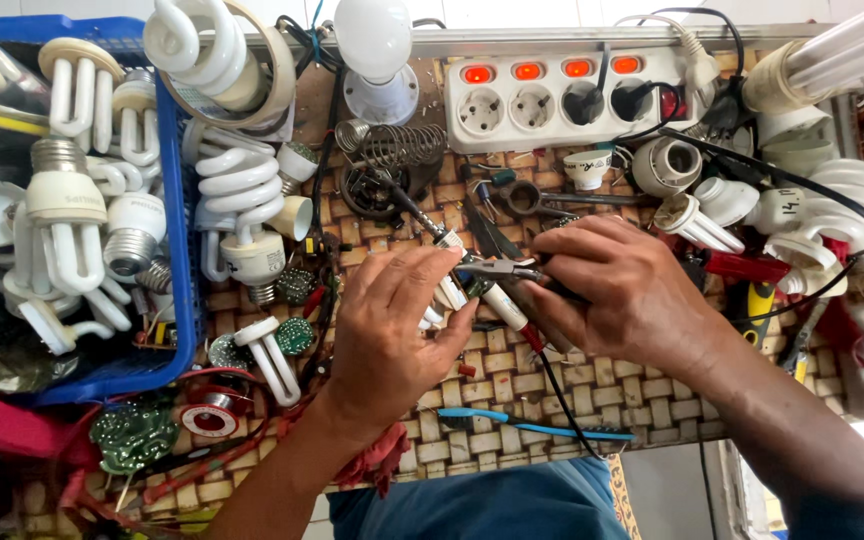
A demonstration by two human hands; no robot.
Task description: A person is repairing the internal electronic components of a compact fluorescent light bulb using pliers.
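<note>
Blue cloth of our lap sits at the bottom edge, and just above it a blue toothbrush [537,427] lies on the woven mat [512,385]. Past that, our two hands meet over the middle of the mat. Our left hand [392,330] is closed around a small white lamp part [449,292], thumb and fingers pinching it; how much of the part there is we cannot tell, since the palm hides most of it. Our right hand [617,295] is closed on a pair of small pliers [500,268], whose tips point left and touch the part. A soldering iron [472,275] with a white handle lies slanted under both hands, its black cord trailing toward us.

We judge the step in hand to be working a wire or lead on the lamp part with the plier tips. The next move would call for a steady pinch on the left and a small, controlled pull or twist on the right, well clear of the iron's tip.

Farther out, a blue basket [180,240] at left holds a heap of spiral and tube lamps, too many to count surely. At the far edge we count one power strip [552,100] with four sockets and four red lit switches, two sockets taken by plugs, and one round white bulb [374,45].
</note>
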